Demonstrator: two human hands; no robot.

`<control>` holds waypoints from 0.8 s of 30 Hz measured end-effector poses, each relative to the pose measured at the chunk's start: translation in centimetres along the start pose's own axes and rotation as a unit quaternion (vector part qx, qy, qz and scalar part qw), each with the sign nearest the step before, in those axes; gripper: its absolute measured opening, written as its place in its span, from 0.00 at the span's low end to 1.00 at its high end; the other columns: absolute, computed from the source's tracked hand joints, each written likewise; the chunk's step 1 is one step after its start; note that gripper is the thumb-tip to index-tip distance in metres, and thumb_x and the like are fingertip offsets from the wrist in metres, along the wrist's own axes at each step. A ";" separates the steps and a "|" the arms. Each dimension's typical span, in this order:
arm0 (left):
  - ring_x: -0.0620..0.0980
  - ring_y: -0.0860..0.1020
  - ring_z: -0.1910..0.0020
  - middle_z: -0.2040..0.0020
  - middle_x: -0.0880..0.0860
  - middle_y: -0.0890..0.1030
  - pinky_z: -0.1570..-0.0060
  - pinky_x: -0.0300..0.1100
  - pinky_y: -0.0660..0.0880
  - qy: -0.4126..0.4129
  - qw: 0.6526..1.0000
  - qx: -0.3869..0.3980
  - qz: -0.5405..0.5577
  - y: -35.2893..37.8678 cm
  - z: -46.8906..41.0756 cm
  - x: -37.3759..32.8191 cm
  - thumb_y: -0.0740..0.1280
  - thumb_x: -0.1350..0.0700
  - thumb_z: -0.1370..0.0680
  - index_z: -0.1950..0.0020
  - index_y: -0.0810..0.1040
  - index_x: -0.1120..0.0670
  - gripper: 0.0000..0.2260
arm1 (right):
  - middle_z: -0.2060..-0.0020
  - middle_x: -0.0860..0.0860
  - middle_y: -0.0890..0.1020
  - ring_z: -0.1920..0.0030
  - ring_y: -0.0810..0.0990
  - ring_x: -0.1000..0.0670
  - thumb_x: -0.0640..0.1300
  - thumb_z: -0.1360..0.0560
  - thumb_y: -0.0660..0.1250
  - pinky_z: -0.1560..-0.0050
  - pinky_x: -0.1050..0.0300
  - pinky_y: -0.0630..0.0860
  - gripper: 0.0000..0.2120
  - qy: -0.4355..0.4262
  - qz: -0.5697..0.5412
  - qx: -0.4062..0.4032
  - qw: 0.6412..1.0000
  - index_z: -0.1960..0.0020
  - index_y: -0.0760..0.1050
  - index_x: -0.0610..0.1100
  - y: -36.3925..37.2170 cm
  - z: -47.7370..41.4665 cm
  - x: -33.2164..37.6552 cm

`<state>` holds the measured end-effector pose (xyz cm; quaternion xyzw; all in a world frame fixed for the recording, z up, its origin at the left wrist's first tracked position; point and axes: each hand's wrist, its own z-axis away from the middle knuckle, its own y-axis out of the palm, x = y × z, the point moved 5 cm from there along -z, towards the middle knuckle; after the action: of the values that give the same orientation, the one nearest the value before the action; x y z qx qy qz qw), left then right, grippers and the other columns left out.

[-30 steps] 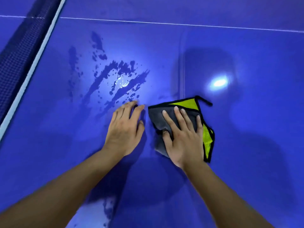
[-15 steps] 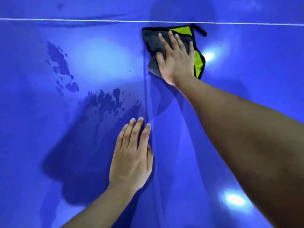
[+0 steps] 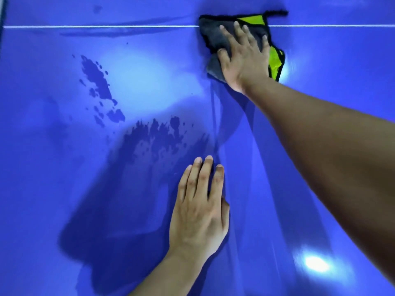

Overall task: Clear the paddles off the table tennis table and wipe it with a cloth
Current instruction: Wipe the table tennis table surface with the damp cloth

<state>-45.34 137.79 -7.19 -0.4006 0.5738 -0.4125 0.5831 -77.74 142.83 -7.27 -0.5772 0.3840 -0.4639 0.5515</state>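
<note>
The cloth (image 3: 210,32) is pressed to the counter (image 3: 42,189) at 1 o'clock by the right hand (image 3: 245,60), fingers spread. The left hand (image 3: 201,212) is laid flat at 6 o'clock, fingers together. The cloth looks soft and limp, and is best pinned under the palm.

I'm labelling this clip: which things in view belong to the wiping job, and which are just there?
Job: cloth; right hand pressing it; table; wet patches.
Just there: left hand flat on the table; white line; glare.

No readable text or labels
</note>
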 end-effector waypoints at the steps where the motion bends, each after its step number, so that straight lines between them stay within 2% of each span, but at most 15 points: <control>1: 0.58 0.60 0.21 0.23 0.58 0.65 0.24 0.54 0.57 -0.001 1.000 -0.001 0.001 -0.1 0.1 0.0 0.52 0.54 0.20 0.25 0.67 0.58 0.24 | 0.17 0.52 0.52 0.18 0.49 0.51 0.59 0.19 0.45 0.20 0.36 0.42 0.29 -0.016 -0.001 -0.002 1.000 0.17 0.52 0.59 0.2 1.5 0.8; 8: 0.59 0.65 0.23 0.24 0.60 0.69 0.23 0.54 0.60 0.027 0.999 -0.013 0.034 -1.7 1.0 -0.2 0.55 0.58 0.22 0.25 0.70 0.60 0.25 | 0.17 0.52 0.54 0.18 0.51 0.52 0.59 0.18 0.47 0.20 0.36 0.44 0.28 -0.073 -0.012 -0.006 0.997 0.18 0.54 0.59 1.0 12.6 4.3; 13: 0.59 0.72 0.28 0.28 0.58 0.74 0.29 0.54 0.68 0.076 0.996 -0.015 0.050 -2.7 8.2 0.2 0.54 0.60 0.23 0.28 0.72 0.60 0.24 | 0.17 0.52 0.55 0.18 0.51 0.51 0.58 0.17 0.48 0.21 0.35 0.44 0.28 -0.092 -0.027 -0.008 0.995 0.18 0.55 0.58 1.4 21.3 5.8; 19: 0.60 0.69 0.27 0.28 0.59 0.72 0.28 0.56 0.66 0.012 0.999 -0.027 0.041 -3.1 21.3 2.9 0.54 0.62 0.22 0.29 0.73 0.61 0.23 | 0.17 0.52 0.53 0.18 0.49 0.52 0.58 0.17 0.48 0.20 0.36 0.42 0.28 -0.094 -0.032 0.007 0.995 0.18 0.53 0.59 2.2 34.6 7.6; 24: 0.59 0.67 0.25 0.26 0.57 0.70 0.27 0.56 0.64 -0.048 0.998 -0.028 0.035 -3.6 30.6 4.7 0.56 0.58 0.21 0.28 0.73 0.59 0.21 | 0.17 0.51 0.55 0.18 0.50 0.50 0.59 0.18 0.49 0.21 0.36 0.44 0.29 -0.088 -0.033 0.012 0.995 0.17 0.54 0.57 2.5 47.3 8.9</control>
<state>-14.86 131.93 -4.81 -0.4156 0.5700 -0.3556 0.6132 -29.78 147.38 -6.91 -0.6217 0.3089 -0.4340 0.5742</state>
